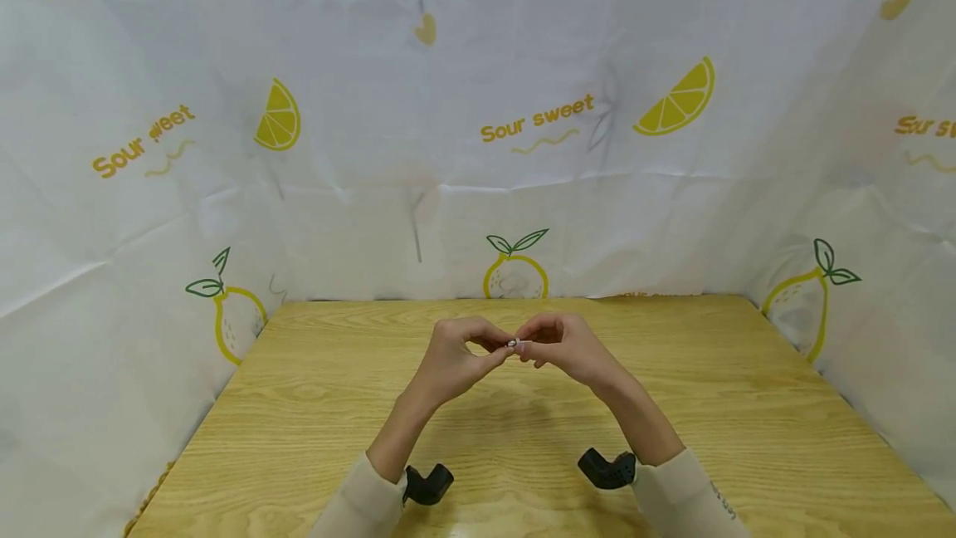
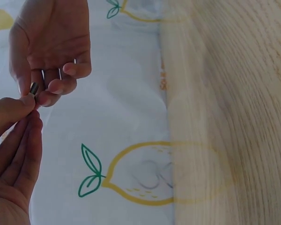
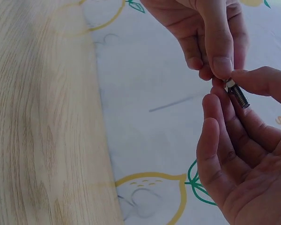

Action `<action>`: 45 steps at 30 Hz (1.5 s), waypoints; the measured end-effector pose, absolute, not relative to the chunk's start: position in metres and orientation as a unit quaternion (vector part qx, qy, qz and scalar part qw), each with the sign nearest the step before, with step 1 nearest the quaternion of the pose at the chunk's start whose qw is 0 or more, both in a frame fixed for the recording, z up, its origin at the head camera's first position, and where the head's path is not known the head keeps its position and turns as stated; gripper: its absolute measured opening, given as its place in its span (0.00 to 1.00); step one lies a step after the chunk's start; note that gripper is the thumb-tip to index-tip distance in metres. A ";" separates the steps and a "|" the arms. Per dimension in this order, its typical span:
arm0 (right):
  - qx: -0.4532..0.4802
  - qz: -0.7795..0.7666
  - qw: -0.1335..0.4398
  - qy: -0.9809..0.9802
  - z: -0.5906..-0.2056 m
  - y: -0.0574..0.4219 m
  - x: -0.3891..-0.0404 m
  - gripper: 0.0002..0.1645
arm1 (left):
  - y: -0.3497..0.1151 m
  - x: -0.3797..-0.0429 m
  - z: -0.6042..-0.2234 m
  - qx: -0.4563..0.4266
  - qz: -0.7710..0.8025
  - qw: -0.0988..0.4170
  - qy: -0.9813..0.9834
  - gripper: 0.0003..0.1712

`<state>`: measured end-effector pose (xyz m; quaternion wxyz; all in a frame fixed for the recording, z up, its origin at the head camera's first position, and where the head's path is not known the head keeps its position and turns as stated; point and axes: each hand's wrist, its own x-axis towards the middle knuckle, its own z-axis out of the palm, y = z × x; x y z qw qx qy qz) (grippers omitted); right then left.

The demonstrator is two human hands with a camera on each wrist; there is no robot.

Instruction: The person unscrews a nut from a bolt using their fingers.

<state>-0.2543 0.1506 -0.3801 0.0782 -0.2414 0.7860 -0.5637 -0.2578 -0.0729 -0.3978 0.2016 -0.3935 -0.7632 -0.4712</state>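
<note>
While the 2 hands meet at their fingertips in the head view, 1 small metal bolt (image 1: 512, 343) sits between them. The left hand (image 1: 451, 362) pinches it between thumb and finger, and the right hand (image 1: 573, 349) pinches it from the opposite side. Under the hands is a wooden table (image 1: 747, 405); nearer the body, 2 pale sleeves (image 1: 358, 501) end at the wrists, each beside a black wrist device (image 1: 429, 485). Beyond the hands hangs a white cloth (image 1: 373, 123) printed with lemons and the words "Sour sweet".

In the left wrist view, the bolt shows as a short dark piece just beyond the left thumb tip, against the right fingertips. The right hand's remaining fingers bend loosely.

In the right wrist view, the bolt's threaded shaft points away from the left fingertips, over the right fingers. A light-coloured piece (image 3: 230, 83) sits around or at its upper end, by the right thumb tip; I cannot tell whether it is a nut or the head.
</note>
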 end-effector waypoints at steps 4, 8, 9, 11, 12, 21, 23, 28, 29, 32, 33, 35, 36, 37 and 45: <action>-0.242 -0.568 0.065 0.784 -0.380 0.149 -0.253 0.13 | -0.073 -0.258 -0.398 -0.391 -0.474 0.203 -0.763 0.05; -0.241 -0.561 0.050 0.790 -0.380 0.148 -0.252 0.12 | -0.073 -0.257 -0.399 -0.389 -0.478 0.203 -0.761 0.06; -0.241 -0.561 0.047 0.791 -0.380 0.148 -0.251 0.12 | -0.073 -0.257 -0.399 -0.388 -0.478 0.203 -0.761 0.06; -0.244 -0.561 0.043 0.790 -0.381 0.149 -0.251 0.13 | -0.073 -0.257 -0.399 -0.388 -0.479 0.206 -0.760 0.06; -0.246 -0.564 0.043 0.787 -0.381 0.149 -0.251 0.13 | -0.073 -0.257 -0.399 -0.388 -0.479 0.208 -0.760 0.06; -0.239 -0.565 0.071 0.787 -0.380 0.150 -0.253 0.21 | -0.071 -0.257 -0.398 -0.396 -0.479 0.220 -0.752 0.04; -0.241 -0.561 0.082 0.788 -0.380 0.150 -0.254 0.23 | -0.070 -0.257 -0.398 -0.395 -0.480 0.219 -0.752 0.04; -0.246 -0.561 0.083 0.786 -0.380 0.150 -0.253 0.20 | -0.071 -0.257 -0.399 -0.391 -0.485 0.209 -0.754 0.04; -0.246 -0.562 0.081 0.786 -0.380 0.150 -0.253 0.20 | -0.071 -0.257 -0.399 -0.391 -0.486 0.208 -0.753 0.04; -0.251 -0.566 0.073 0.782 -0.380 0.150 -0.253 0.18 | -0.071 -0.257 -0.399 -0.392 -0.489 0.205 -0.752 0.04; -0.251 -0.567 0.071 0.781 -0.380 0.150 -0.253 0.17 | -0.071 -0.257 -0.398 -0.393 -0.489 0.206 -0.751 0.04; -0.254 -0.569 0.065 0.779 -0.380 0.151 -0.253 0.16 | -0.071 -0.257 -0.398 -0.394 -0.492 0.206 -0.748 0.03; -0.255 -0.571 0.063 0.778 -0.380 0.151 -0.253 0.15 | -0.071 -0.257 -0.399 -0.394 -0.494 0.206 -0.747 0.03; -0.257 -0.572 0.060 0.777 -0.380 0.151 -0.252 0.15 | -0.071 -0.257 -0.398 -0.395 -0.495 0.206 -0.746 0.04; -0.268 -0.587 0.043 0.763 -0.381 0.150 -0.251 0.12 | -0.071 -0.258 -0.400 -0.396 -0.503 0.202 -0.741 0.04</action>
